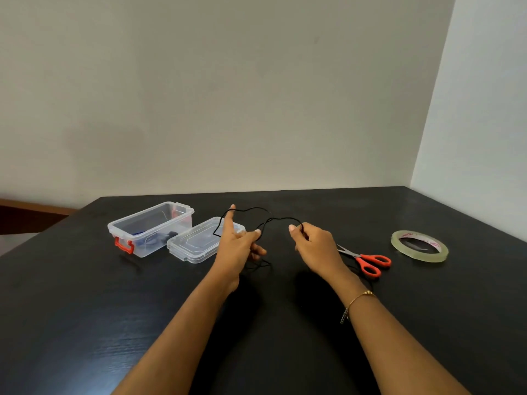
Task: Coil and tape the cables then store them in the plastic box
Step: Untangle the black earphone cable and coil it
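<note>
A: From the head camera, which way does the black cable [268, 221] run?

B: Mostly side to side, left to right across the view, held up above the black table [85, 295]. It sags and kinks between the two hands, with a loop rising over the left hand's raised forefinger.

A: Where does it sit against each grip?

B: The left hand [238, 245] has its forefinger pointing up with the loop hooked over it, and its thumb tip presses the cable near the middle of the span; the other fingers curl underneath. The right hand [313, 246] pinches the cable's right end between thumb and curled fingers, so the strand leaves that hand to the left. More cable hangs beneath the left hand down to the table; against the dark top I cannot follow it far.

A: Materials and shapes?

B: The cable is thin, matte and black. The plastic box [151, 228] is clear and rectangular with a red latch, standing open to the left, with something blue and dark inside. Its clear lid [199, 243] lies flat just beside it. Right of the hands lie scissors [366, 260] with orange handles, and further right a flat roll of clear tape [419, 246]. A thin gold bracelet [359, 302] circles the right wrist
</note>
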